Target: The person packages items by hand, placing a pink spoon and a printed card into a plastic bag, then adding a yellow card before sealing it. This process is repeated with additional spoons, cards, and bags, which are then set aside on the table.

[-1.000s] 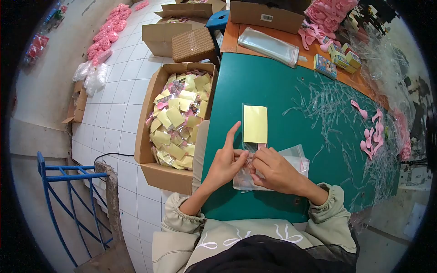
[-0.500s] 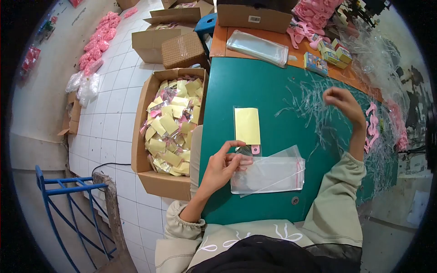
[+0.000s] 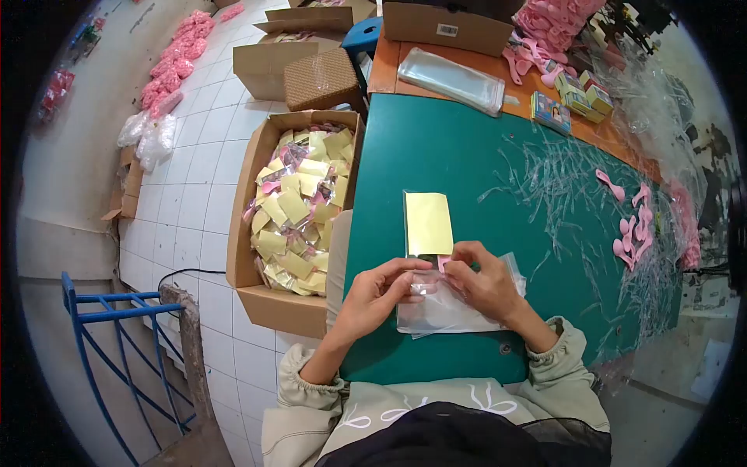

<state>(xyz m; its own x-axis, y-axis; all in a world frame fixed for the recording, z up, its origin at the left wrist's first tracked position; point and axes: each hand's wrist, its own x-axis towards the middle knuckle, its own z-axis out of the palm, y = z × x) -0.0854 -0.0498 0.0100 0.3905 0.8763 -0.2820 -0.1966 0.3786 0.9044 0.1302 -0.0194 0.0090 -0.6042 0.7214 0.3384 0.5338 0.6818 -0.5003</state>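
A clear plastic bag with a yellow card [image 3: 429, 223] in it lies on the green table, its mouth end toward me. Just below the card shows the pink end of a plastic piece [image 3: 443, 262], partly covered by fingers. My left hand [image 3: 380, 294] pinches the bag's clear flap [image 3: 424, 285] from the left. At the flap's right side, close to the pink end, my right hand [image 3: 489, 286] has its fingers closed on the bag's edge. Under both hands rests a stack of flat clear bags [image 3: 436, 317].
Left of the table stands a carton [image 3: 299, 311] full of bagged yellow cards and pink pieces. Pink spoons [image 3: 640, 222] and loose clear plastic strips [image 3: 556, 183] lie to the right. More clear bags [image 3: 451, 80] and small card boxes [image 3: 551, 113] sit at the back.
My right hand has come down and left from above the plastic strips to the bag's flap. My left hand stays at the flap. The pink spoons at right now show fully.
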